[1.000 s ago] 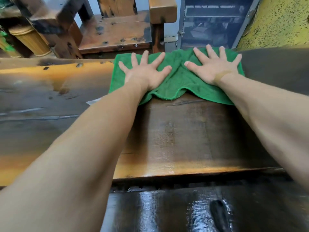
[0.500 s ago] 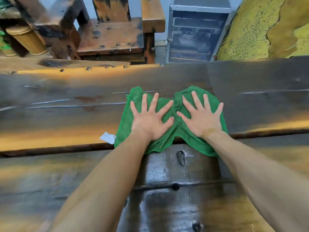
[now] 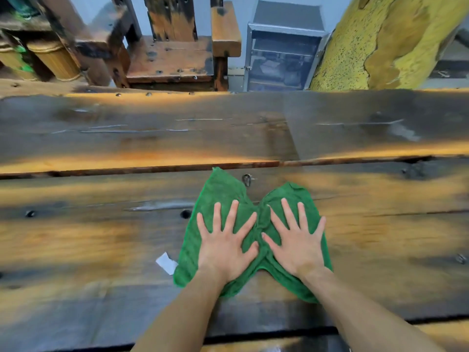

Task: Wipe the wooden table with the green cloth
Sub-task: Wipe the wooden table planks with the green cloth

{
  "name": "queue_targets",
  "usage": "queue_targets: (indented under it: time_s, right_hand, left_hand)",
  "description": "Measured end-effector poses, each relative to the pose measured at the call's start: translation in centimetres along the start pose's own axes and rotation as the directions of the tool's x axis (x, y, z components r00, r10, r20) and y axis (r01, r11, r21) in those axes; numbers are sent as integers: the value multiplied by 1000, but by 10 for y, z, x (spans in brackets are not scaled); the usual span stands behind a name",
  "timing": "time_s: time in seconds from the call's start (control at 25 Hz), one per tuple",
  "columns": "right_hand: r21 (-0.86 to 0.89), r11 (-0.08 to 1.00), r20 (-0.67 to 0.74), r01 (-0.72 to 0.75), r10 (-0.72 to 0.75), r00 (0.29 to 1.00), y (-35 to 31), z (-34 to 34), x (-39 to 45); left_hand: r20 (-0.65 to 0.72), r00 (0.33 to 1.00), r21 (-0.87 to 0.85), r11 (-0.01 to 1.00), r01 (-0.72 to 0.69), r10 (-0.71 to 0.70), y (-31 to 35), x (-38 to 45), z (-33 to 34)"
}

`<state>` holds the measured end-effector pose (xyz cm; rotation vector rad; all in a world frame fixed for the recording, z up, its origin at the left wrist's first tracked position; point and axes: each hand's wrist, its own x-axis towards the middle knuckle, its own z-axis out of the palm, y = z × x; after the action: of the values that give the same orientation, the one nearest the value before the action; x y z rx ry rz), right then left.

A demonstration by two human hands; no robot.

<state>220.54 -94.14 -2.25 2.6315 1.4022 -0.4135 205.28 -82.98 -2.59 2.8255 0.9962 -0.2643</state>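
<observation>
L hand (image 3: 225,247) + R hand (image 3: 295,246) flat on green cloth (image 3: 220,189) | fingers (image 3: 234,212) splayed, gripping nothing | cloth under fingers, on wooden table (image 3: 101,237)

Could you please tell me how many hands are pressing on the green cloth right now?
2. The left hand lies flat on the cloth's left half; the right hand lies flat on its right half. None appear hidden.

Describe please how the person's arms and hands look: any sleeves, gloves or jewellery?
Both forearms are bare up to the picture's edge, no sleeves showing. The left hand and right hand wear no gloves, and no rings, watch or wristband can be seen.
</observation>
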Motion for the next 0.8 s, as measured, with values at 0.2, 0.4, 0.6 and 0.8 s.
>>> queue_targets:
  time_s: [0.2,0.4,0.6,0.8]
  right_hand:
    - [9,998,4,55,-55,998,7,29,-95]
    - [26,995,-65,96,-94,993,7,58,-181]
    - [31,993,-91,110,-107,990,5,82,-251]
    - [41,993,-111,111,-106,988,2,108,-318]
  left_hand:
    - [-42,999,-22,1000,-13,12,36,-95,28]
    - [-103,994,-16,1000,22,-23,66,-185,52]
    - [-96,994,-28,998,52,-55,89,-260,69]
    - [-88,995,-29,998,52,-54,106,-327,84]
